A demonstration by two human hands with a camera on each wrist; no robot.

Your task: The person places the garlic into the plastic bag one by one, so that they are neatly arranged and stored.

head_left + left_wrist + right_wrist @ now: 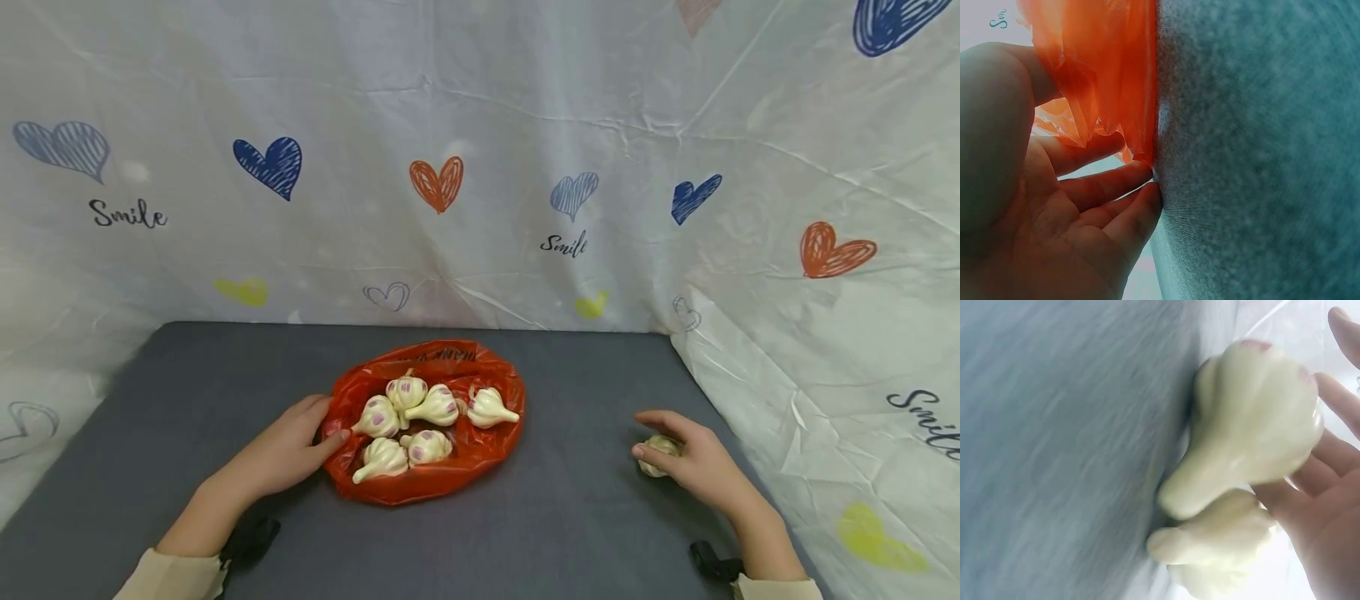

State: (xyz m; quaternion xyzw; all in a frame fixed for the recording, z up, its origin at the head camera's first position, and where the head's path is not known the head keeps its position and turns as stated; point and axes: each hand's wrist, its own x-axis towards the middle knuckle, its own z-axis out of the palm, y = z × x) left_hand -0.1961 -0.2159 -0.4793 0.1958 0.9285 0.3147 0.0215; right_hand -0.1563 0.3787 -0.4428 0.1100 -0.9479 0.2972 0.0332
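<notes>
A red plastic bag [457,483], its mouth spread wide, lies on the table with several garlic bulbs [435,406] inside. My left hand [292,446] holds the bag's left edge, the thumb over the rim and the other fingers outside it. In the left wrist view, the bag's crinkled side [1107,69] hangs between thumb and fingers. At the right of the table, my right hand [697,462] is around a garlic bulb [660,457] with its fingers loosely spread. Two bulbs appear close together in the right wrist view, a nearer one [1260,419] and another [1216,540] beside it.
The dark grey table [570,533] ends at a back edge just beyond the bag. A whitish sheet printed with hearts [480,233] hangs behind it and along the right side, close to my right hand.
</notes>
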